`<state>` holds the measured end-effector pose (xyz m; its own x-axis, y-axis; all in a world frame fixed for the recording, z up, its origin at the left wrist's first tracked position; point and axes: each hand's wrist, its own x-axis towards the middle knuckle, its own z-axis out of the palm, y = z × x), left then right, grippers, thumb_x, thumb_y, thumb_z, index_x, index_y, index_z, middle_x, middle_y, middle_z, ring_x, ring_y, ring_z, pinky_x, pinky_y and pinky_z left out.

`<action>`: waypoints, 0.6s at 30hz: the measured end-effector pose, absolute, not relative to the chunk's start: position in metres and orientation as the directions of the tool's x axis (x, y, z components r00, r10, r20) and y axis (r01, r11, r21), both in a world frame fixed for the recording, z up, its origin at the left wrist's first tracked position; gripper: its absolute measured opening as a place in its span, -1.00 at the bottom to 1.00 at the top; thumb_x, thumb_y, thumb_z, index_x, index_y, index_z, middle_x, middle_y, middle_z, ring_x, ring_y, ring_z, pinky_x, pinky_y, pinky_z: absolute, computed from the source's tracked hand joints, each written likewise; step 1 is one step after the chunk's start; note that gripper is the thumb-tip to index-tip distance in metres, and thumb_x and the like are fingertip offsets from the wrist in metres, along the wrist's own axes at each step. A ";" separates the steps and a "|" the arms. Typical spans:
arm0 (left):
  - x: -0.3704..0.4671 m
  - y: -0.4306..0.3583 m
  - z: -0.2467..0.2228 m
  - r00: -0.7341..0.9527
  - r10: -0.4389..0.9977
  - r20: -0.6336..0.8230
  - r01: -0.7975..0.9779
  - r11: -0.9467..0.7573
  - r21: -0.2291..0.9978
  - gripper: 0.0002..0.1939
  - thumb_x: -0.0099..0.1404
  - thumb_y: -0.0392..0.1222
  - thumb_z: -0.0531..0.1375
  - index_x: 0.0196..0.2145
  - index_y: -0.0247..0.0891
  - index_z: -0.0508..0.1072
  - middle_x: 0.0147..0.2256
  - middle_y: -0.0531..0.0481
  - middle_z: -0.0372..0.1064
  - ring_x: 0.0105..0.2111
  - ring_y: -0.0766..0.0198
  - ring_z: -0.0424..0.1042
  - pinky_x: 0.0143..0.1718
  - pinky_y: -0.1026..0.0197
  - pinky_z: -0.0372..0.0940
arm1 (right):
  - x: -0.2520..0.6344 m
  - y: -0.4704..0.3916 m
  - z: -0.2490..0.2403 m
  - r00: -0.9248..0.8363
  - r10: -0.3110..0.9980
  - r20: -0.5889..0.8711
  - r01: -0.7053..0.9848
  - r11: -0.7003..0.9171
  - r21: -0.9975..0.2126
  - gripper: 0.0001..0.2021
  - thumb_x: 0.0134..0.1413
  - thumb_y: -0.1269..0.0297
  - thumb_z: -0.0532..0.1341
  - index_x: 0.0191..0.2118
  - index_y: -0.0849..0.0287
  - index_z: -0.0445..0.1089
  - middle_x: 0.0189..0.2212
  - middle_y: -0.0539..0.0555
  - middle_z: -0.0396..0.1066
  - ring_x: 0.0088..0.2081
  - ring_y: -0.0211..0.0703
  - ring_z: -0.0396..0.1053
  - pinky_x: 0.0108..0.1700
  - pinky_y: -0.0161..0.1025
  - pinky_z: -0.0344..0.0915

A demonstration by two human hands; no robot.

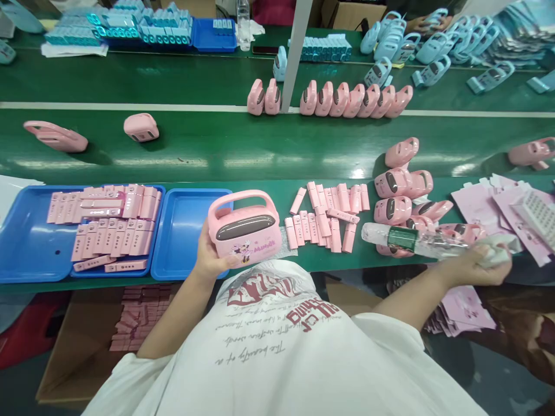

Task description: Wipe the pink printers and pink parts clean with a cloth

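Observation:
My left hand (pixel 212 251) grips a pink portable speaker (pixel 247 231) with a loop handle, a dark oval panel and a cartoon print, held at the table's near edge. Out to the right, my right hand (pixel 485 267) is closed on a crumpled white cloth (pixel 498 248). A clear plastic bottle with a green label (pixel 403 238) lies sideways, one end meeting the cloth. Whether my fingers also grip the bottle, I cannot tell. Several pink speakers (pixel 392 209) are grouped behind and beneath it. Small pink stick-shaped parts (pixel 323 219) lie in a loose pile between my hands.
Left of me stand blue trays (pixel 191 193), one stacked with pink stick parts (pixel 115 231). Across the green belt (pixel 208 150), pink speakers (pixel 340 99) stand in a row by a metal post (pixel 297 52). Pink printed sheets (pixel 481 202) lie right. A co-worker's hand (pixel 420 24) touches blue speakers.

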<state>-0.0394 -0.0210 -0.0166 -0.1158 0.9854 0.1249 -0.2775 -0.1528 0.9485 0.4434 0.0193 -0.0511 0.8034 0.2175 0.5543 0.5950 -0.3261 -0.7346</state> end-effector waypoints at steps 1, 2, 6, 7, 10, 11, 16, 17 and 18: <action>-0.039 -0.020 -0.016 -0.113 0.981 0.155 -0.234 -0.178 0.956 -0.25 -0.25 -0.01 0.44 -0.04 -0.06 0.38 -0.13 -0.06 0.42 -0.14 0.05 0.44 -0.09 -0.03 0.37 | 0.447 0.019 -0.053 0.744 0.221 0.631 0.664 -0.344 -0.663 -0.66 -0.02 0.47 0.07 -0.10 0.20 0.41 -0.11 0.34 0.43 -0.01 0.10 0.40 0.04 -0.04 0.33; -0.039 -0.019 -0.015 -0.111 0.979 0.173 -0.188 -0.192 0.963 -0.24 -0.25 -0.02 0.45 -0.03 -0.06 0.37 -0.13 -0.06 0.42 -0.14 0.07 0.44 -0.09 -0.01 0.37 | 0.447 0.020 -0.057 0.674 0.246 0.696 0.731 -0.356 -0.582 -0.69 -0.06 0.45 0.11 -0.14 0.21 0.42 -0.15 0.35 0.46 -0.03 0.11 0.41 0.06 -0.06 0.31; -0.035 -0.016 -0.009 -0.116 0.977 0.180 -0.073 -0.189 0.979 -0.23 -0.24 0.00 0.45 -0.02 -0.08 0.35 -0.11 -0.08 0.40 -0.14 0.06 0.43 -0.10 0.01 0.37 | 0.433 0.026 -0.088 0.565 0.416 0.713 0.824 -0.336 -0.457 -0.71 0.02 0.30 0.10 -0.15 0.23 0.42 -0.13 0.38 0.46 0.03 0.15 0.38 0.13 0.00 0.24; -0.034 -0.015 -0.009 -0.121 0.975 0.184 -0.066 -0.193 0.979 -0.23 -0.24 -0.01 0.44 -0.02 -0.09 0.34 -0.11 -0.08 0.40 -0.13 0.06 0.42 -0.09 0.01 0.37 | 0.428 0.027 -0.096 0.565 0.437 0.700 0.825 -0.321 -0.466 -0.69 0.03 0.27 0.10 -0.13 0.25 0.42 -0.11 0.41 0.44 0.04 0.16 0.37 0.13 0.01 0.23; -0.032 -0.016 -0.007 -0.136 0.969 0.208 -0.053 -0.217 0.975 -0.25 -0.22 -0.04 0.44 -0.03 -0.07 0.34 -0.10 -0.07 0.39 -0.12 0.07 0.42 -0.09 0.01 0.37 | 0.417 0.027 -0.109 0.547 0.496 0.674 0.834 -0.259 -0.486 -0.66 0.03 0.23 0.11 -0.09 0.25 0.39 -0.02 0.44 0.39 0.10 0.17 0.33 0.17 0.02 0.19; -0.033 -0.017 -0.007 -0.139 0.966 0.217 -0.047 -0.226 0.973 -0.26 -0.22 -0.05 0.44 -0.03 -0.07 0.34 -0.11 -0.06 0.39 -0.12 0.06 0.42 -0.10 0.00 0.37 | 0.416 0.027 -0.108 0.548 0.513 0.661 0.831 -0.246 -0.498 -0.66 0.05 0.23 0.10 -0.08 0.25 0.38 0.00 0.43 0.38 0.11 0.16 0.33 0.17 0.01 0.19; -0.033 -0.019 -0.006 -0.173 0.958 0.231 0.032 -0.229 0.973 -0.25 -0.24 -0.02 0.46 -0.05 -0.07 0.34 -0.09 -0.06 0.37 -0.11 0.05 0.41 -0.08 -0.01 0.36 | 0.414 0.030 -0.065 0.700 0.375 0.607 0.714 -0.374 -0.592 -0.69 0.14 0.34 0.02 -0.07 0.23 0.41 -0.08 0.38 0.43 0.08 0.14 0.34 0.13 0.03 0.22; -0.032 -0.020 -0.006 -0.176 0.954 0.242 0.052 -0.236 0.970 -0.24 -0.24 -0.01 0.46 -0.05 -0.08 0.33 -0.08 -0.06 0.36 -0.11 0.06 0.41 -0.08 0.00 0.36 | 0.406 0.034 -0.053 0.731 0.325 0.600 0.682 -0.382 -0.624 -0.69 0.15 0.34 0.00 -0.08 0.23 0.42 -0.07 0.38 0.42 0.10 0.13 0.32 0.13 0.03 0.22; -0.031 -0.020 -0.006 -0.180 0.949 0.259 0.078 -0.249 0.965 -0.23 -0.24 -0.01 0.46 -0.04 -0.09 0.33 -0.08 -0.06 0.36 -0.11 0.07 0.40 -0.08 0.02 0.36 | 0.394 0.038 -0.041 0.755 0.310 0.578 0.656 -0.354 -0.666 -0.67 0.19 0.32 -0.03 -0.07 0.23 0.41 -0.05 0.37 0.40 0.12 0.10 0.29 0.13 0.03 0.22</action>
<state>-0.0306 -0.0202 -0.0060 -0.1803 0.9488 0.2593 0.0783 -0.2489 0.9654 0.3940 0.0379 -0.0414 0.7548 0.3099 0.5781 0.6560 -0.3543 -0.6665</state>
